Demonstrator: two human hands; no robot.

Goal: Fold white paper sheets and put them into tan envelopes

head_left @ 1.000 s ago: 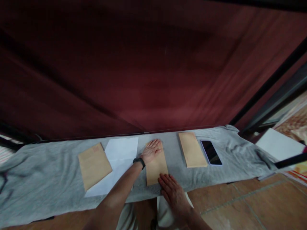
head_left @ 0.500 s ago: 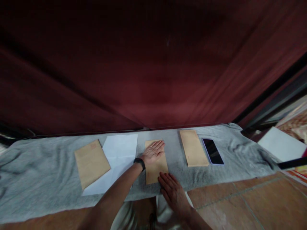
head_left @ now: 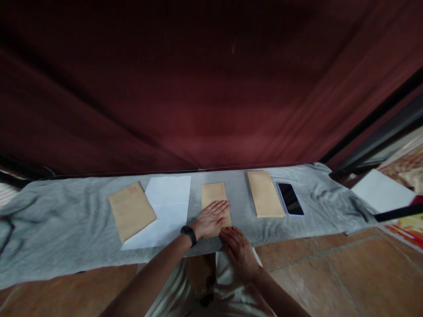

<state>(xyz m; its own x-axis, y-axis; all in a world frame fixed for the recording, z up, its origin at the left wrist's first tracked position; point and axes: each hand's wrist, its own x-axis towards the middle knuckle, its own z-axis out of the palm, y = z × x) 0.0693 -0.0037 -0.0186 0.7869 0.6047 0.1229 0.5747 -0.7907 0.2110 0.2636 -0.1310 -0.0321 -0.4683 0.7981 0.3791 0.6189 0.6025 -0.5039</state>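
Note:
My left hand [head_left: 211,218] lies flat, fingers together, on the near half of a narrow brown envelope [head_left: 213,193] in the middle of a grey cloth [head_left: 66,207]. A black band sits on that wrist. My right hand [head_left: 238,250] rests open at the envelope's near right corner, fingertips touching the cloth's front edge. A white sheet of paper [head_left: 165,209] lies just left of the envelope, and a wider brown envelope [head_left: 131,210] overlaps its left side. Another narrow brown envelope [head_left: 264,193] lies to the right.
A dark phone [head_left: 290,198] lies face up beside the right envelope. A dark red curtain [head_left: 198,88] hangs behind the cloth. Brown floor tiles [head_left: 346,273] spread at front right. A white sheet [head_left: 380,191] and a black bar [head_left: 399,212] sit at far right.
My left hand slid from the far end of the middle envelope back toward me to its near half. My right hand stayed at the near corner.

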